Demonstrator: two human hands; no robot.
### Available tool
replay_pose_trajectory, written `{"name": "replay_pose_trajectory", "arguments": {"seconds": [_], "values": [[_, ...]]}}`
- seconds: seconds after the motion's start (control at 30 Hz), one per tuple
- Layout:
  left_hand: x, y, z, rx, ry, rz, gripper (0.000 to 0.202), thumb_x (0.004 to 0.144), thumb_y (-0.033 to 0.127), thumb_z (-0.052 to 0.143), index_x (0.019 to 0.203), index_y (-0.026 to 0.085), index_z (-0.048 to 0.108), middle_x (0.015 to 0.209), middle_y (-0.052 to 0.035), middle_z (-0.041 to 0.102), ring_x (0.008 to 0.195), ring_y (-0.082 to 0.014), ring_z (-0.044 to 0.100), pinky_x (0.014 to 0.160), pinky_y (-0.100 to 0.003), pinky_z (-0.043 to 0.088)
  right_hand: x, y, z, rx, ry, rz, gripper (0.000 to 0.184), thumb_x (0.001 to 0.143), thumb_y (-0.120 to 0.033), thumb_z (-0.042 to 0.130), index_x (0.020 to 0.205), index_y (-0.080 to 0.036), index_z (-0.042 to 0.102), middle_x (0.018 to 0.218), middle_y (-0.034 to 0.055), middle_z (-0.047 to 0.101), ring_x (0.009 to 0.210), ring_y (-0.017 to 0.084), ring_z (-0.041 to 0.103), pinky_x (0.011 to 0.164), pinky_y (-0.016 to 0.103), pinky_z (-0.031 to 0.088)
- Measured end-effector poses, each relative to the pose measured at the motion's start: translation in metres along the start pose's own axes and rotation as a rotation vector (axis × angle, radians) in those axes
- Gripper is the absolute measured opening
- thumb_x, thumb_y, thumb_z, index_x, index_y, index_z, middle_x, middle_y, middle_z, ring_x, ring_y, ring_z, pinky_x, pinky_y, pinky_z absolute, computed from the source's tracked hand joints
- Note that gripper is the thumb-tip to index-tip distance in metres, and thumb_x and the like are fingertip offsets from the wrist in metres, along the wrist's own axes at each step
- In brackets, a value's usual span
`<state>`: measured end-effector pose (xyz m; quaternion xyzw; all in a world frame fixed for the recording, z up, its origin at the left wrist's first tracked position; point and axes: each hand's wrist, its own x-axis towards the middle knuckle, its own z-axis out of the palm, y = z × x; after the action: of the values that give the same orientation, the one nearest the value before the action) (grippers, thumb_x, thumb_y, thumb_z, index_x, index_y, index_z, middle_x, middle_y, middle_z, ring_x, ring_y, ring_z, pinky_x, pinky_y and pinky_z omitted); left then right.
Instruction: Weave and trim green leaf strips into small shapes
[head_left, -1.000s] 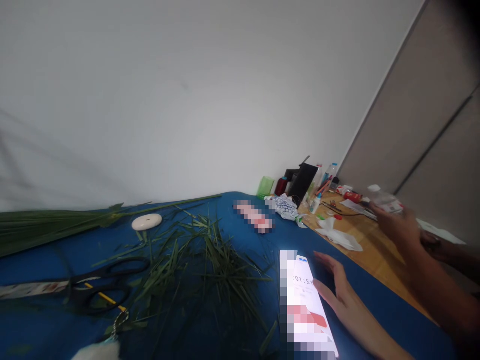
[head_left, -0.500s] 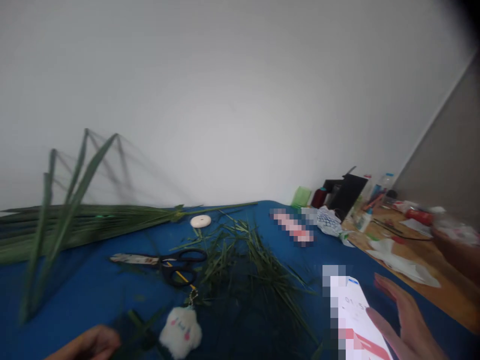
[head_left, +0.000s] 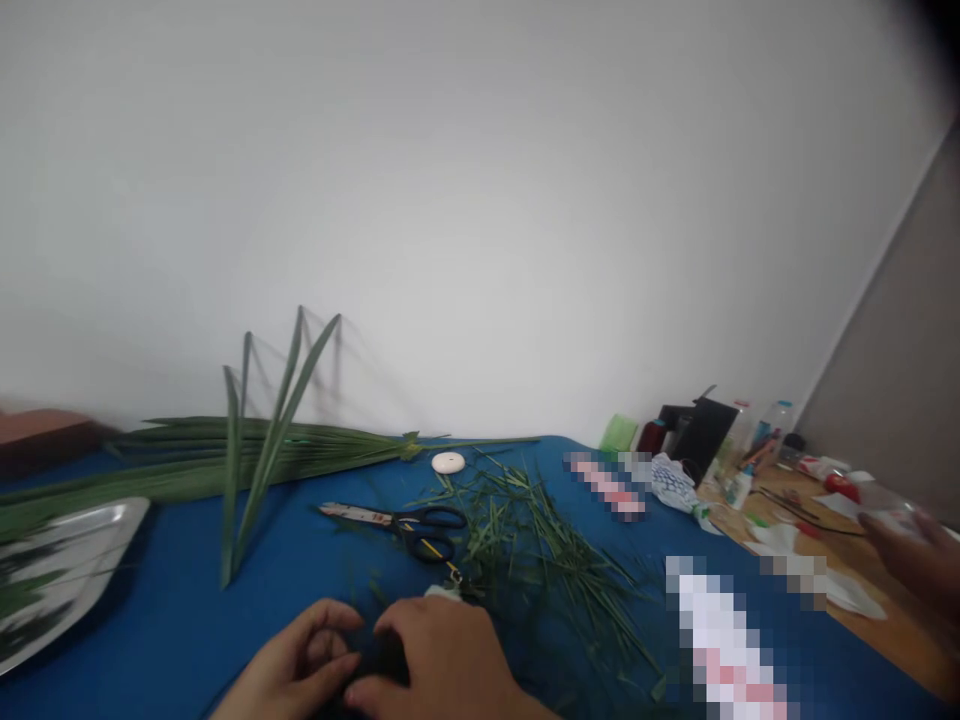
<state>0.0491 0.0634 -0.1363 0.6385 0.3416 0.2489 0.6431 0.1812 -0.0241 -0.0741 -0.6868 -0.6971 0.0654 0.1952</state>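
My left hand (head_left: 304,655) and my right hand (head_left: 442,655) are close together at the bottom centre, fingers curled towards each other. Something dark between their fingertips is too shaded to make out. Just beyond them lie scissors (head_left: 390,520) with black handles and stained blades pointing left. A plush charm (head_left: 442,594) on a yellow strap is tied to the scissors, mostly hidden behind my right hand. Loose green leaf strips (head_left: 547,535) are heaped right of the scissors. A bundle of long green leaves (head_left: 337,450) lies behind, with several folded blades (head_left: 289,400) standing up.
At the left is a metal tray (head_left: 112,560) with leaf pieces on it. A white round object (head_left: 448,462) lies near the wall. To the right are a blurred-out phone (head_left: 727,640), crumpled paper (head_left: 847,590), bottles (head_left: 772,430) and another person's hand (head_left: 911,550) on the wooden table.
My right hand has left the phone and come to the centre beside my left hand. The view has turned left, bringing the metal tray into sight. The plush charm is now mostly covered.
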Motion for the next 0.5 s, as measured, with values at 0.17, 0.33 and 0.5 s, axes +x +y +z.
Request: {"name": "replay_pose_trajectory", "arguments": {"seconds": [0.17, 0.33, 0.5], "values": [[-0.01, 0.017, 0.004, -0.077, -0.02, 0.107, 0.04, 0.056, 0.042, 0.062, 0.081, 0.017, 0.043, 0.048, 0.0077, 0.045, 0.043, -0.0061, 0.038, 0.041, -0.016, 0.026, 0.006, -0.004, -0.008, 0.262, -0.035, 0.074, 0.017, 0.064, -0.037, 0.058, 0.074, -0.026, 0.067, 0.066, -0.002, 0.067, 0.062, 0.013, 0.058, 0.053, 0.021, 0.036], [-0.019, 0.02, 0.006, -0.036, -0.182, 0.018, 0.042, 0.057, 0.052, 0.057, 0.074, 0.016, 0.045, 0.052, 0.0016, 0.055, 0.042, -0.0102, 0.048, 0.041, -0.019, 0.034, -0.006, 0.003, -0.007, 0.292, 0.037, 0.158, 0.016, 0.064, -0.028, 0.057, 0.075, -0.022, 0.067, 0.066, -0.0003, 0.066, 0.06, 0.012, 0.057, 0.05, 0.019, 0.035], [-0.026, 0.009, 0.004, 0.034, -0.221, -0.035, 0.042, 0.055, 0.053, 0.058, 0.065, 0.015, 0.045, 0.054, -0.003, 0.06, 0.04, -0.0084, 0.049, 0.038, -0.015, 0.031, -0.015, 0.012, -0.006, 0.353, -0.014, 0.098, 0.015, 0.059, -0.027, 0.061, 0.072, -0.023, 0.068, 0.062, -0.0016, 0.065, 0.058, 0.011, 0.056, 0.048, 0.017, 0.035]]}}
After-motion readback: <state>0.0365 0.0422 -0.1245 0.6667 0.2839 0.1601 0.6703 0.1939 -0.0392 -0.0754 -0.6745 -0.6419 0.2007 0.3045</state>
